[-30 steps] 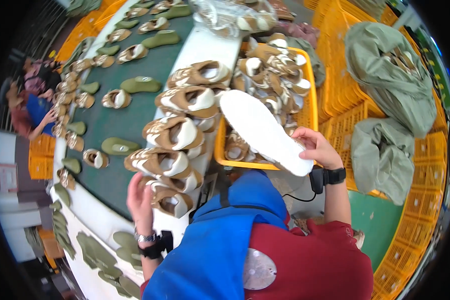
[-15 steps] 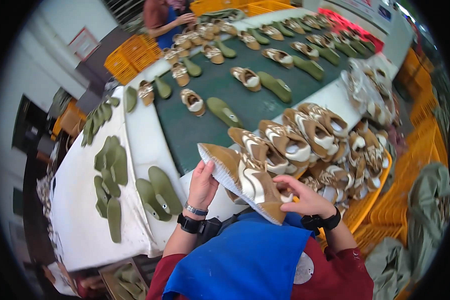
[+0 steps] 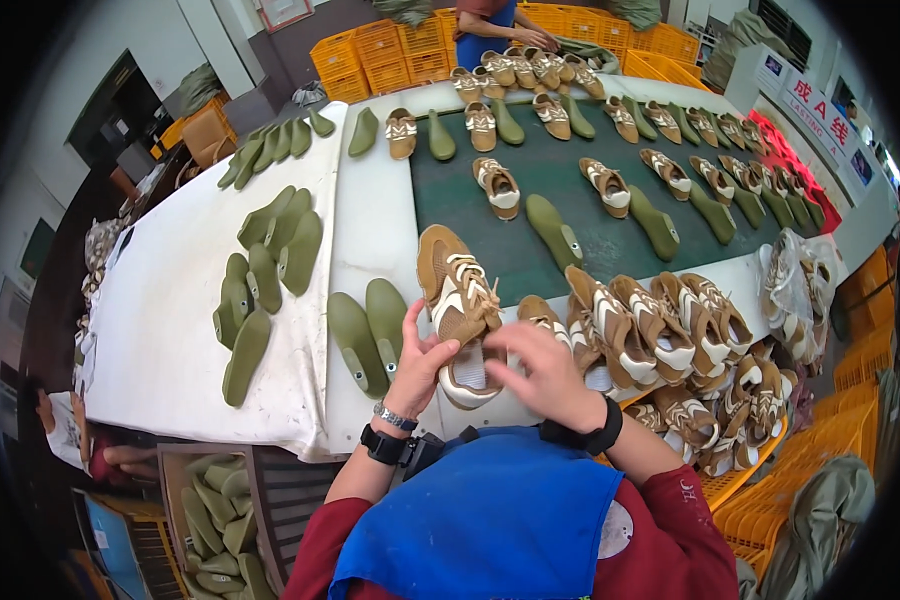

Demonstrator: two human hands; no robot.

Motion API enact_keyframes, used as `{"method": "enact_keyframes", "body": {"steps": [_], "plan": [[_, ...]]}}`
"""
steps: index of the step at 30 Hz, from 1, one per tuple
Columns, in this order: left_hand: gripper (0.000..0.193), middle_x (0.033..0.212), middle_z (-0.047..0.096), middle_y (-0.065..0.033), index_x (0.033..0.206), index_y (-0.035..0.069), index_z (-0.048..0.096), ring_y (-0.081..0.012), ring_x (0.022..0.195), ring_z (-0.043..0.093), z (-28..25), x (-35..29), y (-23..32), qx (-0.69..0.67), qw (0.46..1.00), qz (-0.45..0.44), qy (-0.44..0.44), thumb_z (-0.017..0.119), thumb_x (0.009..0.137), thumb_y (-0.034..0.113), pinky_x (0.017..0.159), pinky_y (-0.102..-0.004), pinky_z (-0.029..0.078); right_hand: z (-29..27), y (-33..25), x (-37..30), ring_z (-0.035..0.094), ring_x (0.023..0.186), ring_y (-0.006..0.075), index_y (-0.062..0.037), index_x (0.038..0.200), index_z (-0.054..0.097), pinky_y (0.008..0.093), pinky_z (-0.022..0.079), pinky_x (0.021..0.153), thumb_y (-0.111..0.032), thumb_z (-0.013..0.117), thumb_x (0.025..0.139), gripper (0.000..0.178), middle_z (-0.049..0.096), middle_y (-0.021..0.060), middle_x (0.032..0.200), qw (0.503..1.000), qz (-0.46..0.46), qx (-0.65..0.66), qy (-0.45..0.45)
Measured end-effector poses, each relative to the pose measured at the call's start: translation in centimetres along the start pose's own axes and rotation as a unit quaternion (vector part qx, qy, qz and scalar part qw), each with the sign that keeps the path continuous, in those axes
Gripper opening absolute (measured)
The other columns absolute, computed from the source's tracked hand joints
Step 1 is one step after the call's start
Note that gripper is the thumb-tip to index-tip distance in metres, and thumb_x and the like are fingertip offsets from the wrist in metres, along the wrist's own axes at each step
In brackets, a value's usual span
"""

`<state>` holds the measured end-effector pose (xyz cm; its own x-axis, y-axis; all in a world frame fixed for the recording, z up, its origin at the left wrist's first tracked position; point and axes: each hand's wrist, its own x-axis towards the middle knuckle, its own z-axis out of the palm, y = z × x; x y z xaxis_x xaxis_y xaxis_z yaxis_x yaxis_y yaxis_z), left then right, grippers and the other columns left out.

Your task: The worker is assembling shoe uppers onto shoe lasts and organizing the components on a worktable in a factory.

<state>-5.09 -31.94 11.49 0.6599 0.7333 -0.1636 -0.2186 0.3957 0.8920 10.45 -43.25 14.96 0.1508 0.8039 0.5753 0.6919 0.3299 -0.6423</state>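
A brown and cream lace-up shoe is upright in front of me, toe pointing away and its opening facing me. My left hand is closed round the shoe's left side, the thumb lying across the tongue. At the right edge of the opening is my right hand, thumb and fingers apart and slightly blurred. Inside the shoe a pale, striped insole shows. Two green shoe lasts lie side by side on the white tabletop, just left of my left hand.
More green lasts lie on the white cloth at left. Shoes and lasts line the green belt. A row of shoes stands at right above a full yellow crate. A co-worker stands at the far side. Lasts fill a box lower left.
The shoe has turned from sole-side tilted to upright with its opening toward me. My right hand has shifted from the heel to the opening's edge. The view has swung left.
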Motion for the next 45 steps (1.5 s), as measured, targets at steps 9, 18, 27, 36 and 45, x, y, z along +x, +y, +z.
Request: {"method": "enact_keyframes", "body": {"steps": [9,18,27,36,45], "plan": [[0.071,0.118,0.051,-0.0148,0.136,0.005,0.027,-0.0281,0.109,0.052,-3.6,-1.1,3.3,0.464,0.836,0.269,0.117,0.065,0.076,0.010,0.091,-0.0357,0.043,6.4,-0.6,3.6,0.059,0.072,0.0320,-0.0020,0.109,0.052,0.0365,0.049,0.061,-0.006,0.059,0.071,0.039,0.057,0.0140,0.090,0.996,0.072,-0.050,0.017],[0.015,0.081,0.064,-0.0166,0.092,-0.002,0.062,-0.0313,0.071,0.063,-8.2,-1.5,5.7,0.430,0.808,0.386,0.116,0.062,0.078,0.004,0.062,-0.0348,0.050,11.8,-2.2,4.8,0.061,0.066,0.0273,-0.0067,0.112,0.050,0.0336,0.050,0.058,0.001,0.056,0.074,0.039,0.056,0.0134,0.083,0.998,0.035,0.026,0.039],[0.017,0.083,0.063,-0.0161,0.095,0.000,0.060,-0.0317,0.074,0.062,-11.5,-1.6,6.3,0.452,0.779,0.417,0.122,0.060,0.079,0.004,0.066,-0.0359,0.051,13.8,-4.2,6.6,0.056,0.069,0.0326,-0.0112,0.092,0.060,0.0387,0.047,0.058,0.002,0.050,0.073,0.025,0.050,0.0117,0.083,0.990,0.034,-0.052,-0.123],[0.032,0.083,0.052,-0.0120,0.109,0.013,0.055,-0.0298,0.075,0.057,-12.3,-1.4,6.1,0.520,0.774,0.361,-0.016,0.053,0.078,0.005,0.062,-0.0382,0.048,13.9,-4.2,6.0,0.056,0.066,0.0322,-0.0061,0.089,0.055,0.0362,0.046,0.057,0.005,0.052,0.076,0.017,0.052,0.0131,0.078,0.995,0.019,-0.054,-0.087],[0.012,0.078,0.051,-0.0084,0.080,0.008,0.057,-0.0287,0.073,0.055,-12.0,-1.8,6.1,0.504,0.754,0.391,-0.156,0.053,0.070,0.003,0.063,-0.0383,0.047,13.1,0.6,5.5,0.050,0.062,0.0086,-0.0037,0.099,0.042,0.0223,0.040,0.053,0.008,0.046,0.076,0.026,0.052,0.0044,0.077,0.974,0.166,0.139,0.068]]}}
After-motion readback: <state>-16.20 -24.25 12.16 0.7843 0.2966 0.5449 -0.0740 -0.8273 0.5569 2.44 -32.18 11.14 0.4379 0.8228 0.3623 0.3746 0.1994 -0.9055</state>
